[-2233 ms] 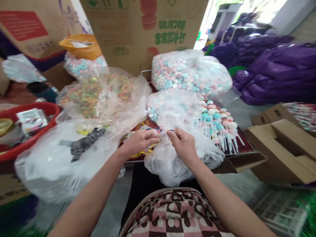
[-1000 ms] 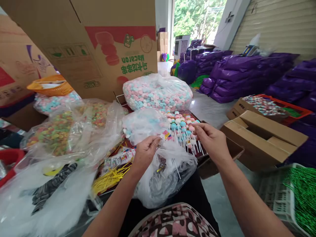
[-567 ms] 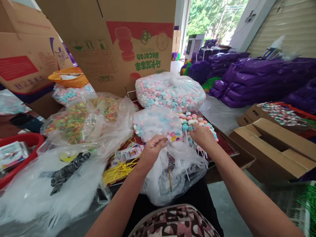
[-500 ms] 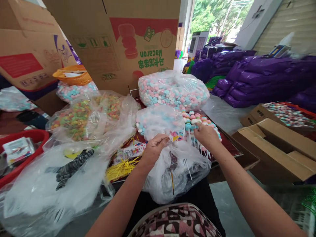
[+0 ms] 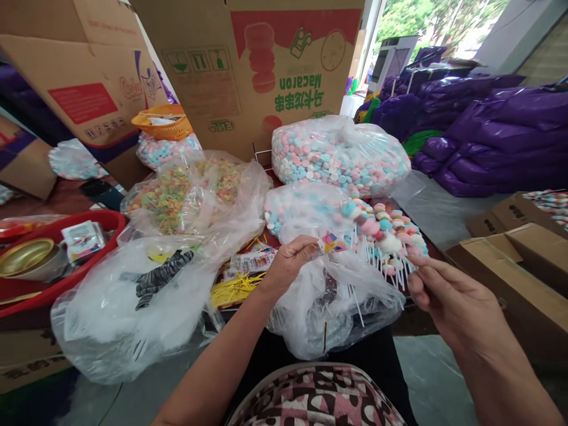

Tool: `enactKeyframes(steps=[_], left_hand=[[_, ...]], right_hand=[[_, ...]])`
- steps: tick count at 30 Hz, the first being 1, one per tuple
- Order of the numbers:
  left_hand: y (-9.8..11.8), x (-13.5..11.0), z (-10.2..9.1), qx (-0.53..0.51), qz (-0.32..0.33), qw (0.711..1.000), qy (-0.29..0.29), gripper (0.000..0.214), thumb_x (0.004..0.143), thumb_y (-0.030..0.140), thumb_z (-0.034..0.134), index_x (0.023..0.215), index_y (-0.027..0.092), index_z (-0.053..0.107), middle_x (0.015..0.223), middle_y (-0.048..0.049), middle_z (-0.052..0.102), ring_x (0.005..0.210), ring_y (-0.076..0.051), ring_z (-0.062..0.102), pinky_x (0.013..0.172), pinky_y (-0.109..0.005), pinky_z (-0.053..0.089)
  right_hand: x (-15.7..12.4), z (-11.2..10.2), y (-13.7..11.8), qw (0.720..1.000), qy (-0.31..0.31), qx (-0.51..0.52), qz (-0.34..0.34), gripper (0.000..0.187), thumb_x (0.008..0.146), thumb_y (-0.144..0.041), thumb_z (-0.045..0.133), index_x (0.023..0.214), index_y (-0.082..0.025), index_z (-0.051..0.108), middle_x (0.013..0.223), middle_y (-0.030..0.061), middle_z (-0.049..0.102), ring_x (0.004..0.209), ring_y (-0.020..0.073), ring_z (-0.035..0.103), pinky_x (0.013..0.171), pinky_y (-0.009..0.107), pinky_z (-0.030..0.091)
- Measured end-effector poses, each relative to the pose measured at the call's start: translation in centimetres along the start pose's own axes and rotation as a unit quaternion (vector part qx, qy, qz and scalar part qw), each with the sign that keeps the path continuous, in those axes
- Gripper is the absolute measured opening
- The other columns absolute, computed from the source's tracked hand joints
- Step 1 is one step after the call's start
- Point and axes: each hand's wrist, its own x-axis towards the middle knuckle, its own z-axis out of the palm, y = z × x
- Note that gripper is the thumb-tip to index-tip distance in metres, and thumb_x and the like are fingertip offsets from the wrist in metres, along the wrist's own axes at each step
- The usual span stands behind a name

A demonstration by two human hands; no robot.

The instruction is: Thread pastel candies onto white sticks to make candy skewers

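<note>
My left hand (image 5: pixel 295 260) pinches a small clear bag with a colourful print (image 5: pixel 332 242) by its edge, above the middle of the table. My right hand (image 5: pixel 448 293) is closed on the stick end of a marshmallow skewer (image 5: pixel 370 228). Its blue, pink and white pieces point up and left, slightly blurred, beyond the printed bag. Behind it lies a pile of more marshmallow skewers (image 5: pixel 410 234), white sticks towards me. Beneath my hands spreads a crumpled clear plastic bag (image 5: pixel 297 319), with a loose white stick (image 5: pixel 358 307) on it.
Large bags of marshmallows (image 5: pixel 337 157) and gummy rings (image 5: pixel 173 198) stand behind. Yellow twist ties (image 5: pixel 237 290) lie left of centre. A red basin (image 5: pixel 110 236) is at far left, an open carton (image 5: pixel 515 266) at right. A tall macaron carton (image 5: pixel 199 77) blocks the back.
My right hand has moved from the skewer pile towards the right and nearer me, now with a marshmallow skewer in it. The left hand keeps the printed bag. The view has swung left.
</note>
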Motion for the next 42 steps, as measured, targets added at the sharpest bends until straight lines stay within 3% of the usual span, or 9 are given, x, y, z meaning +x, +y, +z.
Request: enactKeyframes(steps=[5,13,23,34,39,42], left_hand=[[0.4,0.3,-0.9,0.063,0.010,0.998,-0.022,0.032,0.088,0.045,0.057,0.098,0.018,0.070,0.100,-0.0048,0.068,0.096,-0.017,0.060,0.089,-0.029,0.046],[0.5,1.1,-1.0,0.097,0.061,0.991,-0.064,0.031,0.089,0.043,0.058,0.098,0.016,0.071,0.100,-0.0067,0.068,0.097,-0.016,0.062,0.089,-0.029,0.047],[0.1,1.6,-1.5,0.137,0.187,0.964,-0.127,0.019,0.092,0.029,0.057,0.099,0.019,0.072,0.103,-0.0084,0.069,0.099,-0.015,0.064,0.090,-0.031,0.050],[0.2,1.7,-1.5,0.189,0.177,0.960,-0.103,0.021,0.093,0.031,0.055,0.098,0.018,0.071,0.104,-0.0088,0.069,0.101,-0.015,0.064,0.092,-0.032,0.051],[0.4,1.5,-1.4,0.199,0.190,0.953,-0.128,0.022,0.093,0.030,0.054,0.101,0.020,0.071,0.110,-0.0099,0.069,0.107,-0.016,0.064,0.096,-0.033,0.050],[0.3,1.5,-1.3,0.202,0.209,0.947,-0.139,0.021,0.093,0.029,0.055,0.101,0.019,0.072,0.114,-0.0116,0.069,0.109,-0.016,0.064,0.096,-0.033,0.050]], right_hand=[[-2.1,-1.8,0.2,1.000,-0.006,-0.016,0.005,0.023,0.057,-0.050,0.085,0.073,-0.033,0.081,0.050,0.0070,0.056,0.039,0.0157,0.045,0.037,0.032,0.030],[-3.1,-3.0,-1.1,0.999,-0.021,-0.027,-0.009,0.028,0.053,-0.051,0.087,0.074,-0.032,0.082,0.049,0.0044,0.060,0.039,0.0122,0.049,0.037,0.023,0.036],[-2.9,-4.7,-0.2,0.999,-0.027,-0.042,0.022,0.029,0.053,-0.050,0.088,0.074,-0.031,0.082,0.048,0.0038,0.060,0.039,0.0108,0.049,0.037,0.020,0.037],[-3.5,-4.8,0.0,0.994,-0.029,-0.091,-0.046,0.023,0.062,-0.050,0.084,0.077,-0.034,0.082,0.053,0.0040,0.062,0.043,0.0136,0.051,0.038,0.025,0.039],[-3.3,-4.8,0.1,0.996,-0.047,-0.075,-0.027,0.024,0.059,-0.050,0.085,0.074,-0.032,0.082,0.051,0.0041,0.062,0.041,0.0144,0.051,0.036,0.025,0.038],[-3.0,-5.2,0.6,0.994,-0.068,-0.080,0.001,0.023,0.064,-0.048,0.082,0.080,-0.032,0.082,0.054,0.0035,0.063,0.043,0.0132,0.052,0.038,0.024,0.041]])
